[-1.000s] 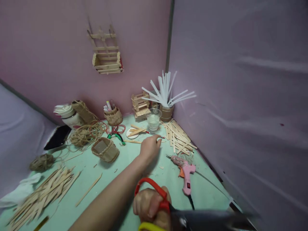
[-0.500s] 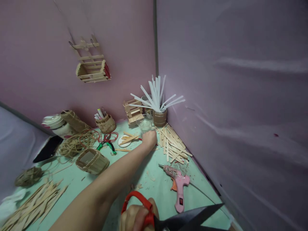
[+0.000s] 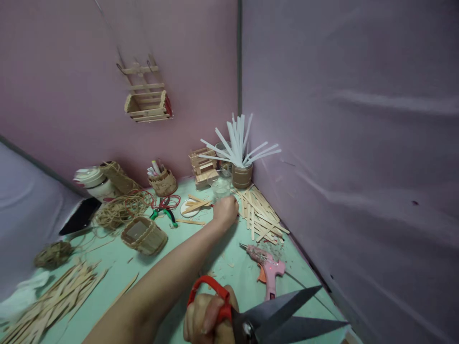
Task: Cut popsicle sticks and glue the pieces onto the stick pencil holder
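My left hand [image 3: 226, 211] reaches to the back of the table, its fingers curled beside a clear plastic cup [image 3: 221, 187]. Bits of something thin and red show at either side of this hand; whatever it grips is hidden beneath. My right hand [image 3: 206, 315] is low in front, wrapped round the red handles of large scissors [image 3: 276, 320]. Their dark blades point right and are spread apart. Beyond the blades lies a pink glue gun [image 3: 267, 267]. Loose wooden craft sticks [image 3: 260, 215] lie right of my left hand.
A jar of white glue sticks [image 3: 242, 176] stands in the corner. Leftward are green-handled pliers [image 3: 165, 216], a small stick basket [image 3: 145, 235], tangled twine [image 3: 116, 210], a twine ball [image 3: 53, 254] and thin wood strips [image 3: 53, 301]. A stick-built swing [image 3: 148, 107] hangs at the wall.
The camera view has shifted, so the table's things appear slightly further right. My left hand stays near the cup with its fingers curled. The scissors' blades show more fully, still apart.
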### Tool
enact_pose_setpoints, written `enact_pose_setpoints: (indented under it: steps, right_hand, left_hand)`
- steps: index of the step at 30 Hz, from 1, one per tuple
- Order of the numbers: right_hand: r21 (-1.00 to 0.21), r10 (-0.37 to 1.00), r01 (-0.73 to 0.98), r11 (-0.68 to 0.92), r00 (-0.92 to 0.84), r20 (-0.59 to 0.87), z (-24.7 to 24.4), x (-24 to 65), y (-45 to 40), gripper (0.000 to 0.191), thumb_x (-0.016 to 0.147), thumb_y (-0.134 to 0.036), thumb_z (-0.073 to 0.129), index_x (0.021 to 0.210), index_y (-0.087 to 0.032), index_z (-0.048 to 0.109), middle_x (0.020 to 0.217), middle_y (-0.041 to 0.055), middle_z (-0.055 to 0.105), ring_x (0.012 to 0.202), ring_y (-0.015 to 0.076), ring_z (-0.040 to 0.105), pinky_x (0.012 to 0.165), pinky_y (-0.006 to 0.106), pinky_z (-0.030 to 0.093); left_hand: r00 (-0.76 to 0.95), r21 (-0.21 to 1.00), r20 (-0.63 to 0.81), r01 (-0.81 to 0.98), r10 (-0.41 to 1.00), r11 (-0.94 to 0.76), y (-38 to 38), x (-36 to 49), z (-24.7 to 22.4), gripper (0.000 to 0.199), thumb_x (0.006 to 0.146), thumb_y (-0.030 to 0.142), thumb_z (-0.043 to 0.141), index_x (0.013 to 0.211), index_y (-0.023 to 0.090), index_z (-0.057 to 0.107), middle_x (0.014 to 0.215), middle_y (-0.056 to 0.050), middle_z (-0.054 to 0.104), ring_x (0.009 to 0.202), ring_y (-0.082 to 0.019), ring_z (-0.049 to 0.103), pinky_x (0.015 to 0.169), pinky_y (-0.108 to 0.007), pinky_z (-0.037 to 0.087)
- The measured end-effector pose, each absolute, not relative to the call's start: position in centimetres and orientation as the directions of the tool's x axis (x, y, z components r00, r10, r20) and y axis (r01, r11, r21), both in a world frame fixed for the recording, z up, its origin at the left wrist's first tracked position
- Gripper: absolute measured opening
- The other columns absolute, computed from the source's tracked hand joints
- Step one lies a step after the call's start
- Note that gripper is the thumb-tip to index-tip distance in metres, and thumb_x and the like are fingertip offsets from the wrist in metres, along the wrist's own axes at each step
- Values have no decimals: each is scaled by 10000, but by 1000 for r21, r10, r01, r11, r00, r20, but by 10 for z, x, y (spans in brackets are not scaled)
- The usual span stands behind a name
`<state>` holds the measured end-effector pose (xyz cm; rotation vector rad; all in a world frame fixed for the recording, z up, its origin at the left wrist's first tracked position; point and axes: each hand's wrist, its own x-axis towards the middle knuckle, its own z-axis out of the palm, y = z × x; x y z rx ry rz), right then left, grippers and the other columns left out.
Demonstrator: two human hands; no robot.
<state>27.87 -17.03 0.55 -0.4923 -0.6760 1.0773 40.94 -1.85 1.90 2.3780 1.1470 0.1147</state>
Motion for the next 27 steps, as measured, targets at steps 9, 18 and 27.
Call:
enact_pose_setpoints:
  steps: [9,18,27]
  right_hand:
    - [-539,648,-440,718,705,288,45,272,-185,388,795,-607,568,714,-257,421,528,-90,222,410,77,195,385,193,216]
    - [-623,543,-268,735,782,305,41,306,-187,273,872,-500,475,744,-259,483,532,-95,207,401,83,181,412,203,266]
    - [-658,480,-183,730,823,304,38,312,-177,231,867,-419,473,712,-248,485,505,-100,205,376,72,146,376,181,239]
  left_hand:
    - [602,839,-402,545,690,13,-36,308,27,324,776,488,483,648,192,513,412,96,288,325,-62,191,357,-221,182]
    - [450,917,-371,317,813,243,-60,207,16,370,712,468,654,871,134,659,397,89,393,377,-55,276,406,-198,171]
    - [469,865,-143,487,872,-120,-77,193,-12,263,790,375,567,861,157,696,500,48,484,487,-103,398,506,-231,290]
